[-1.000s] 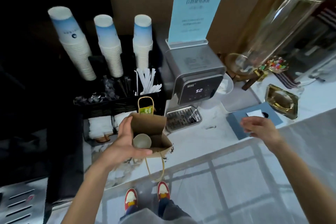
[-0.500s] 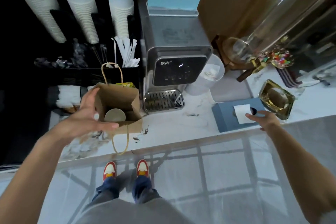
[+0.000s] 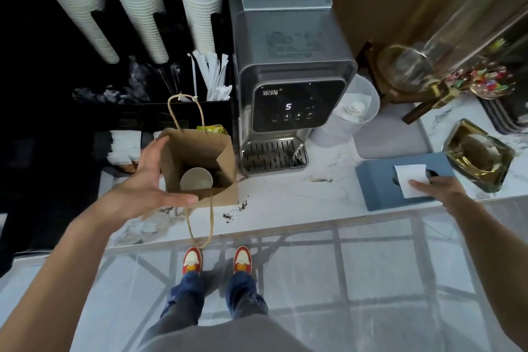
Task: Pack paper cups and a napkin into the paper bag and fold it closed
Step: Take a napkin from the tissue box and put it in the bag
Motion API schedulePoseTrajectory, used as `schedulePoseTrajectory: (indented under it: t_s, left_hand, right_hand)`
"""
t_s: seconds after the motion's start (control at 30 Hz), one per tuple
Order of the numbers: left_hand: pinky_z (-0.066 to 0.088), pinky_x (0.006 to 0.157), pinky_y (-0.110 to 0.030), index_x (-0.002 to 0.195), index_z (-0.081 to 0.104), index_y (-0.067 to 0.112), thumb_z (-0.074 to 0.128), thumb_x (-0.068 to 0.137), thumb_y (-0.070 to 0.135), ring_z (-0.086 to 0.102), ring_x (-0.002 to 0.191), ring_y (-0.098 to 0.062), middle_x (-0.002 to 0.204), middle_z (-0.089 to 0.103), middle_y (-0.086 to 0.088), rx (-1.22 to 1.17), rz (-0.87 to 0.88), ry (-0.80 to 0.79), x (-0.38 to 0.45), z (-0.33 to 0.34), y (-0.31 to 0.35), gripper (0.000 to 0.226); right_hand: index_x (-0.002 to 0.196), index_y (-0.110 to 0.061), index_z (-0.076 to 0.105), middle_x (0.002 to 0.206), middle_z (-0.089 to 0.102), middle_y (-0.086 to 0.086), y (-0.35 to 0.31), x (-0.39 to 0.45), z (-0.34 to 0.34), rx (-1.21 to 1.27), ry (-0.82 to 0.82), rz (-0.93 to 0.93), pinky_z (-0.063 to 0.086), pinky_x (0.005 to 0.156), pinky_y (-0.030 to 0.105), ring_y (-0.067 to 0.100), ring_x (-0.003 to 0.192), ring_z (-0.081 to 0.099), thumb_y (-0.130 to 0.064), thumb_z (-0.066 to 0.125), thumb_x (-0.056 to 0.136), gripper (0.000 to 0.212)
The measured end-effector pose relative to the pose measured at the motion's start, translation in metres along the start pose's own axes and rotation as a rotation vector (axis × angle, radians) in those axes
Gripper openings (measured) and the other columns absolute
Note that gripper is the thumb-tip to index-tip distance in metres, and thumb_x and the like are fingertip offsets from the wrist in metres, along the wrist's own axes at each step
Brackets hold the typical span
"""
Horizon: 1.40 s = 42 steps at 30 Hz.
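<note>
Bare counter [image 3: 314, 197] lies open between paper bag [image 3: 200, 160] and tissue box [image 3: 380, 183].

Likely self-serve drinks counter: cup stacks [image 3: 137, 3], dispenser [image 3: 294, 106]

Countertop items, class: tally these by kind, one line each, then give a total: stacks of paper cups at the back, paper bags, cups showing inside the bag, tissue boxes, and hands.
Stacks of paper cups: 3
Paper bag: 1
Cup showing inside the bag: 1
Tissue box: 1
Hands: 2, left hand and right hand
Total: 8
</note>
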<state>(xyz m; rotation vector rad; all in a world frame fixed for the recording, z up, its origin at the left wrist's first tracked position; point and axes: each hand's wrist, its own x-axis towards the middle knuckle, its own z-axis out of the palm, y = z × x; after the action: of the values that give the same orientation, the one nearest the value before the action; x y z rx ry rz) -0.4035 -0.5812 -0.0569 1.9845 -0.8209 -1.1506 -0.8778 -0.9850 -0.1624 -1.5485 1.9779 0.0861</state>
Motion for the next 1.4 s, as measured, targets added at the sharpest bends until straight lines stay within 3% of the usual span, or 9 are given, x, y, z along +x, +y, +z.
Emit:
schedulePoseTrajectory:
  t_s: [0.13,0.37,0.53,0.6,0.7,0.8,0.97,1.13,1.4]
  left_hand:
    - [0.014,0.124,-0.037,0.155,0.0,0.033,0.086,0.05,0.033,0.004,0.149,-0.009,0.16,-0.004,0.019,0.012,0.011,0.009,-0.003,0.001,0.001,0.136]
    - [0.016,0.124,-0.041,0.154,-0.001,0.034,0.094,0.052,0.035,0.006,0.149,-0.013,0.16,-0.005,0.018,0.026,0.006,-0.014,-0.001,-0.002,-0.001,0.139]
    - [0.013,0.123,-0.035,0.154,-0.002,0.033,0.09,0.057,0.028,0.004,0.148,-0.011,0.161,-0.006,0.016,0.042,0.023,-0.021,0.001,-0.003,-0.004,0.134]
    - [0.012,0.12,-0.03,0.154,-0.003,0.033,0.09,0.053,0.032,0.004,0.145,-0.005,0.161,-0.007,0.016,0.05,0.028,-0.024,0.001,-0.004,-0.006,0.137]
    - [0.013,0.115,-0.026,0.154,-0.003,0.033,0.09,0.053,0.034,0.003,0.137,0.002,0.16,-0.007,0.017,0.065,0.042,-0.03,0.003,-0.004,-0.008,0.137]
    - [0.014,0.115,-0.027,0.154,-0.004,0.034,0.092,0.055,0.034,0.004,0.134,0.004,0.159,-0.008,0.019,0.071,0.052,-0.045,0.003,-0.006,-0.011,0.137]
    - [0.014,0.112,-0.023,0.153,-0.011,0.033,0.092,0.06,0.034,-0.002,0.138,0.002,0.159,-0.017,0.019,0.095,0.05,-0.114,0.005,-0.008,-0.012,0.139]
    - [0.008,0.119,-0.026,0.154,-0.013,0.025,0.092,0.062,0.031,-0.004,0.147,-0.007,0.158,-0.016,0.016,0.117,0.064,-0.106,0.004,-0.008,-0.009,0.14]
    - [0.007,0.112,-0.018,0.154,-0.014,0.019,0.093,0.061,0.022,-0.004,0.148,-0.011,0.158,-0.015,0.012,0.079,0.069,-0.089,0.002,-0.004,-0.008,0.142]
  right_hand:
    - [0.114,-0.005,0.068,0.124,0.065,0.019,-0.002,-0.001,0.002,0.093,0.046,0.01,0.043,0.088,0.039,0.036,0.111,0.06,-0.035,0.082,0.076,0.05]
    - [0.111,-0.006,0.063,0.118,0.062,0.015,-0.014,-0.026,0.0,0.262,0.022,-0.028,0.045,0.107,0.049,0.036,0.116,0.056,-0.029,0.079,0.081,0.041]
    - [0.083,-0.013,0.06,0.092,0.061,0.004,-0.031,-0.07,-0.008,0.586,-0.117,-0.052,0.058,0.069,0.031,0.024,0.104,0.058,-0.011,0.07,0.088,0.012]
    - [0.089,-0.012,0.061,0.097,0.062,0.005,-0.039,-0.087,-0.007,0.644,-0.159,-0.059,0.058,0.073,0.031,0.021,0.101,0.06,-0.012,0.068,0.09,0.007]
    - [0.112,-0.007,0.057,0.113,0.063,0.009,-0.051,-0.113,-0.002,0.688,-0.228,-0.094,0.05,0.089,0.036,0.021,0.106,0.061,-0.017,0.064,0.094,0.021]
    - [0.099,-0.018,0.063,0.113,0.068,0.005,-0.071,-0.147,0.004,0.751,-0.29,-0.179,0.057,0.079,0.028,0.015,0.1,0.065,-0.017,0.061,0.095,0.004]
    - [0.108,-0.022,0.071,0.11,0.076,0.0,-0.111,-0.213,0.009,0.798,-0.447,-0.381,0.059,0.07,0.018,0.01,0.097,0.073,-0.014,0.057,0.098,0.019]
    - [0.12,-0.016,0.067,0.116,0.075,0.005,-0.157,-0.27,0.015,0.78,-0.559,-0.558,0.059,0.074,0.023,0.019,0.106,0.071,-0.012,0.054,0.098,0.025]
    - [0.109,-0.013,0.074,0.11,0.076,0.011,-0.233,-0.335,0.045,0.678,-0.686,-0.715,0.059,0.071,0.025,0.021,0.096,0.074,-0.01,0.054,0.099,0.023]
